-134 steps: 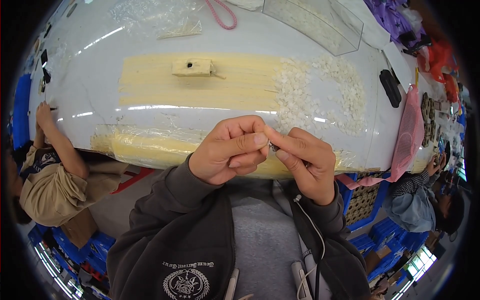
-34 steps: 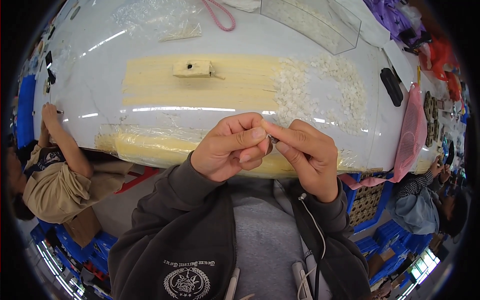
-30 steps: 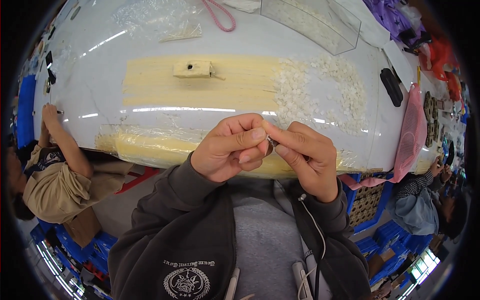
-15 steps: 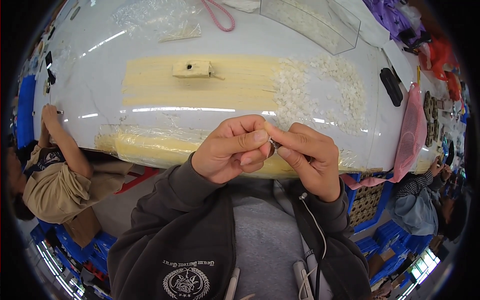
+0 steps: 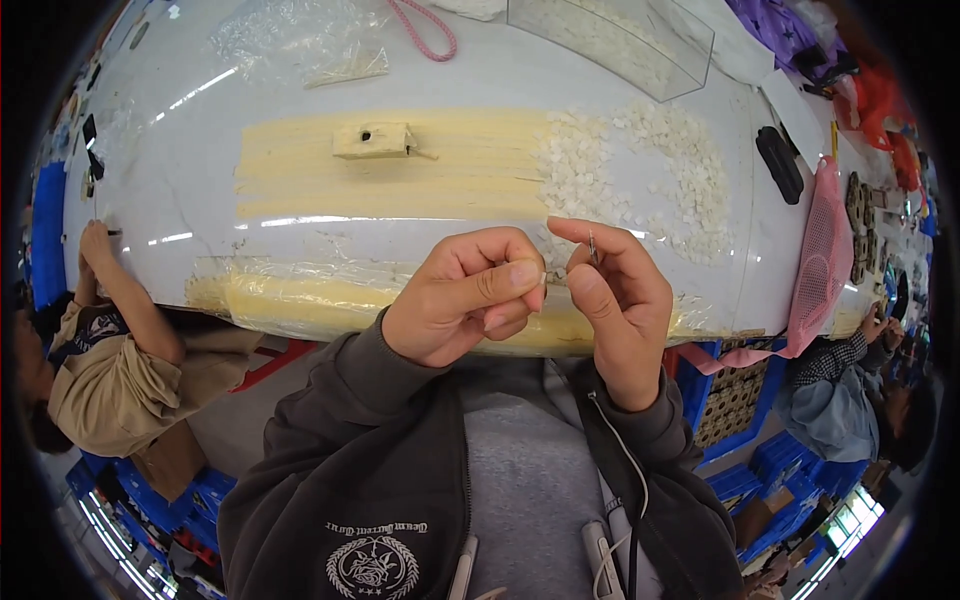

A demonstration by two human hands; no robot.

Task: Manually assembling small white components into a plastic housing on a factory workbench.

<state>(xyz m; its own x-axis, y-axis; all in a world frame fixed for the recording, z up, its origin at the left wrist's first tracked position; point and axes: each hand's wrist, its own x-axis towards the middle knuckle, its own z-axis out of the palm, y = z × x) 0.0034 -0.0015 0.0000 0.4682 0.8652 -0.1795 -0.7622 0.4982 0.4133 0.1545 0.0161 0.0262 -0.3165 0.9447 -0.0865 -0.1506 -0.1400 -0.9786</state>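
My left hand (image 5: 470,297) is closed in a pinch, thumb against index finger, above the table's near edge. Whatever it pinches is too small to make out. Just to its right is my right hand (image 5: 622,310), index finger stretched out and thumb apart from it. A thin metal tool (image 5: 593,246) pokes up between its fingers; its lower part is hidden. Beyond the hands, strips of pale yellow tape (image 5: 460,165) cover the table, and a small block wrapped in that colour (image 5: 372,141), with a dark hole, rests on them. Many small white chips (image 5: 575,165) lie at the strips' right end.
A clear plastic bin (image 5: 620,50) with white chips stands at the back, near a pink cord loop (image 5: 430,35). Right are a black case (image 5: 779,165) and a pink mesh strip (image 5: 822,260). Co-workers sit at left (image 5: 125,370) and right (image 5: 835,400).
My right hand has come away from my left, its index finger and thumb opening apart. The metal tool now shows between its fingers. My left hand keeps its pinch.
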